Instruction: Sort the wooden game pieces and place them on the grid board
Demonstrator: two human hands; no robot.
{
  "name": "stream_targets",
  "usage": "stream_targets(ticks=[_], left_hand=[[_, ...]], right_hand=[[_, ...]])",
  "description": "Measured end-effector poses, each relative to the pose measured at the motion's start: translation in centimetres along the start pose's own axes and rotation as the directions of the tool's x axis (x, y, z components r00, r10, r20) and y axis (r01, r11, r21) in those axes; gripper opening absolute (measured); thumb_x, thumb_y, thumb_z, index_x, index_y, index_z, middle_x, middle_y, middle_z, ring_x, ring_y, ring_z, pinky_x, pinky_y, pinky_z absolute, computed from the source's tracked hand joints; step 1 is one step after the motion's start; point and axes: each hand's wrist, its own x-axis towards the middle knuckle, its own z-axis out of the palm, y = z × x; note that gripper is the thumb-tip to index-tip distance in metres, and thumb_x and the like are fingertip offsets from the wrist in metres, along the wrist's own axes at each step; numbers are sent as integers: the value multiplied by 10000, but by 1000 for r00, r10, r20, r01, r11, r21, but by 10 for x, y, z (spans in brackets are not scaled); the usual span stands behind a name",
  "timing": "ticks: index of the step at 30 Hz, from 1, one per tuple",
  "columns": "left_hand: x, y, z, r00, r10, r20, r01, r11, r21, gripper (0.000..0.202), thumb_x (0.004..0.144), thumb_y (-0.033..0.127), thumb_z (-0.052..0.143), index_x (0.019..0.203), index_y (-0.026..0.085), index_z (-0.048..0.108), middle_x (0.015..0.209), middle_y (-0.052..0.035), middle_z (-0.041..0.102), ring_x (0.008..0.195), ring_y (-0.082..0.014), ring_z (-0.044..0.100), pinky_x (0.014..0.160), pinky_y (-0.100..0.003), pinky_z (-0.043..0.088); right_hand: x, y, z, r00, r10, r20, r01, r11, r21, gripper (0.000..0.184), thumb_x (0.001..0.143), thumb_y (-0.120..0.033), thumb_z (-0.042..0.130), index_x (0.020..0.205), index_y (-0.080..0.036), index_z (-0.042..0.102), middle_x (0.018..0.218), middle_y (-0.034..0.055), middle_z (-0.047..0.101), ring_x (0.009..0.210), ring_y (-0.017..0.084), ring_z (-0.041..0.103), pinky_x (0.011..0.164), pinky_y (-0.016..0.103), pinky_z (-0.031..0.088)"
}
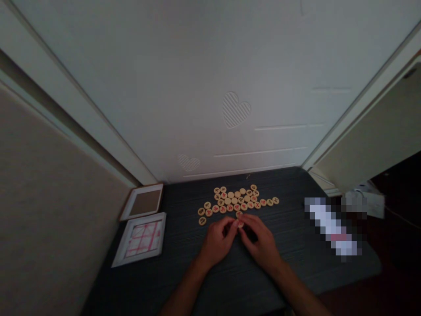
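Note:
Round wooden Chinese chess pieces (230,208) with red or dark characters lie face up in an arrangement on the dark table; several in the middle look blank. Just below their long row, my left hand (219,240) is closed, thumb and index finger at the left edge of one red-marked chess piece (240,224). From the other side my right hand (259,239) pinches at the same piece. Directly above it lies another chess piece (239,214), close to my right fingertips. Fingers partly cover both pieces.
Left on the dark table (184,272) lie a white frame with red lines (143,239) and a brown-and-white frame (146,202). A pixelated item (332,228) is at the right edge. A white panel with embossed hearts (235,109) rises behind the table.

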Motion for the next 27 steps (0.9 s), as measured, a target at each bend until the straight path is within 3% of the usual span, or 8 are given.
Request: stream_targets(ticks=[3, 9, 16, 27], left_hand=[[0, 2, -2, 1000, 12, -5, -12, 1000, 7, 321, 1010, 394, 473, 847, 201, 670, 771, -6, 694, 713, -155, 641, 696, -257, 469], [1, 5, -3, 1000, -1, -26, 1, 1000, -1, 307, 1018, 422, 453, 942, 206, 657, 764, 6, 674, 700, -150, 628, 687, -255, 461], [0, 5, -2, 1000, -5, -16, 5, 1000, 13, 323, 1015, 426, 449, 909, 208, 663, 755, 5, 670, 709, -154, 632, 703, -254, 464], [1, 6, -2, 1000, -1, -6, 1, 1000, 29, 318, 1003, 413, 471, 877, 213, 685, 763, -1, 692, 723, -161, 643, 708, -252, 472]], right_hand=[[-1, 5, -3, 999, -33, -20, 32, 998, -52, 295, 948, -185, 580, 1222, -262, 657, 1212, 72, 700, 1132, 210, 666, 999, 374, 557], [-2, 23, -6, 990, 54, -131, -79, 978, -195, 189, 933, -235, 609, 1114, -249, 663, 1095, 69, 729, 1035, 228, 685, 927, 399, 569], [-2, 27, -4, 992, 93, -84, -116, 933, -341, 114, 927, -247, 626, 1034, -241, 666, 1023, 55, 738, 970, 245, 667, 892, 424, 523], [-2, 31, -3, 993, 90, -81, -114, 921, -373, 148, 912, -225, 619, 1051, -234, 668, 1004, 67, 730, 960, 260, 644, 887, 428, 489]])
